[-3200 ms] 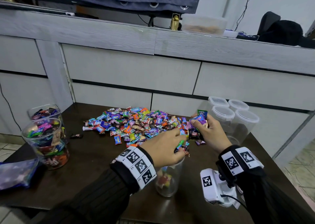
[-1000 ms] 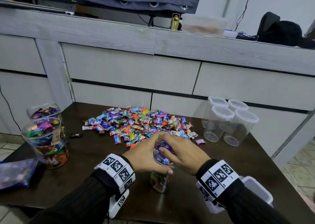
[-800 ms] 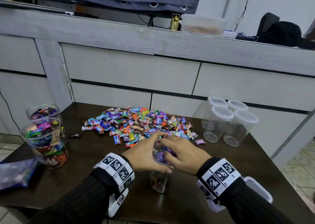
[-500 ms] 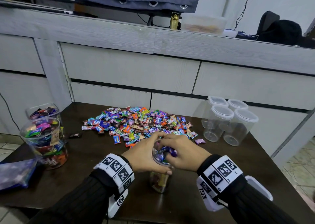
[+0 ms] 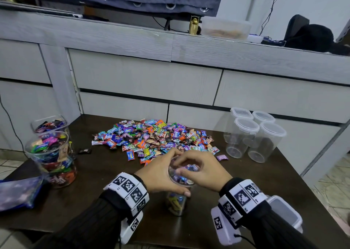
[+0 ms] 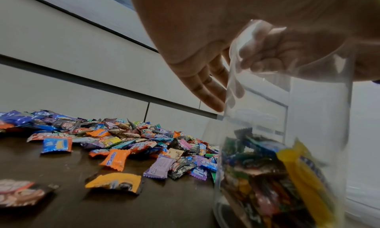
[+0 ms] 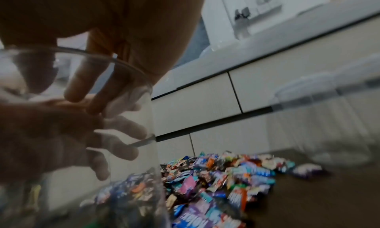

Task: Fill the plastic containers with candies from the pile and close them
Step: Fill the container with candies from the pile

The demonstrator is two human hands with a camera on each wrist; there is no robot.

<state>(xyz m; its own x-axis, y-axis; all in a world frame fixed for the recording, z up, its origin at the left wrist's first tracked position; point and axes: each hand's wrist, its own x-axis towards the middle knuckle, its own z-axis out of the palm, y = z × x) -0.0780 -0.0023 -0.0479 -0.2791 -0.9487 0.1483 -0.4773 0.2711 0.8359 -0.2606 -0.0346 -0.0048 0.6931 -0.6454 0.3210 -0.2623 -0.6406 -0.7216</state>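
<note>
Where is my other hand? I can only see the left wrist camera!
Observer: The right hand is over the open container, fingertips dipping into its mouth.
Operator: Are there more empty ones?
Observer: Yes, four lidded empty containers stand together at the back right of the table.
Operator: Did we fill any yet?
Observer: Two filled containers stand at the table's left edge.

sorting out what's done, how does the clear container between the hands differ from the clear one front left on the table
The clear plastic container between the hands holds candies only in its lower part; the clear plastic container at front left is packed to the rim. The left hand grips the first, the second stands untouched. The first looks narrower. Both are lidless and upright.
</note>
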